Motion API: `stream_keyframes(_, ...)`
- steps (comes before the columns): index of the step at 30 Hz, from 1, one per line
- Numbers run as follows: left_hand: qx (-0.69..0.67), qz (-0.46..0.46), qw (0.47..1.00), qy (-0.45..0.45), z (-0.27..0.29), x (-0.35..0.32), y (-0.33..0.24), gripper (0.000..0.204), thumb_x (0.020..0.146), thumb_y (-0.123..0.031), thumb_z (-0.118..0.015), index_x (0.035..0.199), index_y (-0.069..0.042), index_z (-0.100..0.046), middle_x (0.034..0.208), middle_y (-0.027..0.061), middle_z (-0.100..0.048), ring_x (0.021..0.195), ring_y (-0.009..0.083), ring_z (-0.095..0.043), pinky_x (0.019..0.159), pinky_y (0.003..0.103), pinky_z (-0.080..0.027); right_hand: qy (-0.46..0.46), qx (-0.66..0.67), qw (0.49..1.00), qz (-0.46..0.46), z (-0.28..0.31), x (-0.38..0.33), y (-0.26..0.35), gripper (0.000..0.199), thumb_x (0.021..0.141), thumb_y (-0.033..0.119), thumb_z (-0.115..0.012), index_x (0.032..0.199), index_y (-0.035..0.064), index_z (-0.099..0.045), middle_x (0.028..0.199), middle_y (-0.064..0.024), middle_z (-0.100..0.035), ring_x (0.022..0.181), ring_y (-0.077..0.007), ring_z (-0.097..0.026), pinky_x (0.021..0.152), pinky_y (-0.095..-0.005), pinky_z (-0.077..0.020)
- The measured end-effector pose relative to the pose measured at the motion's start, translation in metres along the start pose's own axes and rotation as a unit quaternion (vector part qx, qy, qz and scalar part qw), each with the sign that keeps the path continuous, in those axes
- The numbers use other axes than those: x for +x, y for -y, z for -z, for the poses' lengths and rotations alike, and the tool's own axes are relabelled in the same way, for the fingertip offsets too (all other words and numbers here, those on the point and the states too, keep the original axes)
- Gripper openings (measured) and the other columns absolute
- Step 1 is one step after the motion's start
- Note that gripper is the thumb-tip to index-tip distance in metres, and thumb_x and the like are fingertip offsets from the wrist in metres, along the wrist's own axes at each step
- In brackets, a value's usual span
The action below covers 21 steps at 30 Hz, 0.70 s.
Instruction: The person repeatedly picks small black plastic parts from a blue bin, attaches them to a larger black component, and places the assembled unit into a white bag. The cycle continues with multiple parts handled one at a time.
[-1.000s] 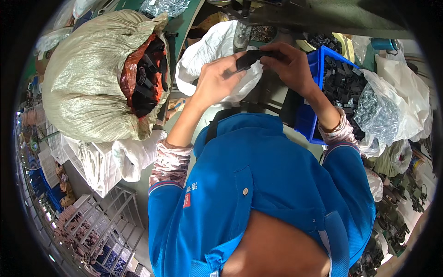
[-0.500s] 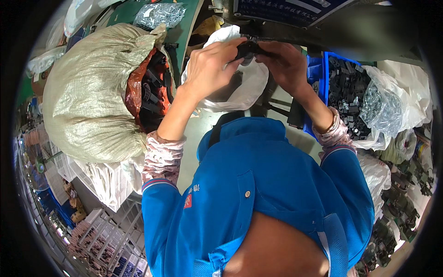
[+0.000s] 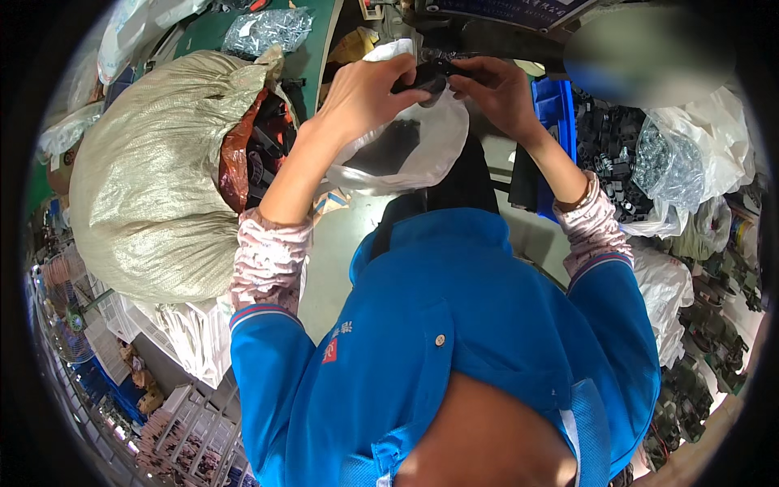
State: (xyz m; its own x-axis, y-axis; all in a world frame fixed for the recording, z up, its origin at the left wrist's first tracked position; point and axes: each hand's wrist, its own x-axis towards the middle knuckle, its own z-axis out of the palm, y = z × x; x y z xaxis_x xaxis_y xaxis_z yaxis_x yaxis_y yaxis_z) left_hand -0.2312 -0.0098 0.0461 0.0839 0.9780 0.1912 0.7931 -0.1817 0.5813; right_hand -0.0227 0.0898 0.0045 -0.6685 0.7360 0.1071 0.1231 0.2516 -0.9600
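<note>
Up at the top centre, a small black plastic part [image 3: 429, 81] sits between my two hands. My left hand [image 3: 365, 96] is closed around its left side, thumb underneath and fingers on top. With bent fingertips, my right hand [image 3: 499, 93] pinches the part's right end. Its finer details are dark and partly covered by my fingers. Just below the hands is a white plastic bag [image 3: 442, 154] with its mouth spread wide and a dark inside. A dark machine part stands right behind my fingers.
On the left bulges a large woven sack [image 3: 138, 178], its red-lined mouth showing black parts. A clear bag of small metal pieces [image 3: 268, 32] lies on the green table [image 3: 323, 28]. At right, a blue crate [image 3: 554, 109] holds black parts [image 3: 600, 138], with another clear bag [image 3: 669, 166] on them.
My hands have shifted slightly, and the right fingers are less wrapped, now pinching the part's end. The view has moved a little; the white bag's mouth shows lower-left of the hands.
</note>
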Motion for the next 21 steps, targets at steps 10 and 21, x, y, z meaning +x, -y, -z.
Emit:
stream_keyframes(10, -0.058, 0.061, 0.996, -0.034, -0.001, -0.013, -0.004, 0.022, 0.079, -0.021, -0.073, 0.09, -0.005, -0.062, 0.063, 0.0128, -0.056, 0.047, 0.0207, -0.043, 0.049, 0.032, -0.039, 0.113, -0.448, 0.884, 0.066, 0.026, 0.067, -0.075, 0.039, 0.087, 0.013, -0.055, 0.126, 0.0091, -0.054, 0.125, -0.0155, -0.056, 0.109, -0.0304, -0.056, 0.095, -0.0407, -0.0436)
stream_keyframes(21, -0.038, 0.048, 0.997, -0.047, -0.001, -0.021, 0.001, 0.022, 0.08, -0.021, -0.073, 0.093, -0.006, -0.064, 0.071, 0.0144, -0.061, 0.054, 0.0253, -0.054, 0.055, 0.033, -0.044, 0.03, -0.502, 0.864, 0.003, 0.006, 0.069, -0.114, 0.039, 0.078, 0.018, -0.061, 0.116, 0.011, -0.061, 0.118, -0.0191, -0.058, 0.111, -0.0375, -0.054, 0.097, -0.0464, -0.0412)
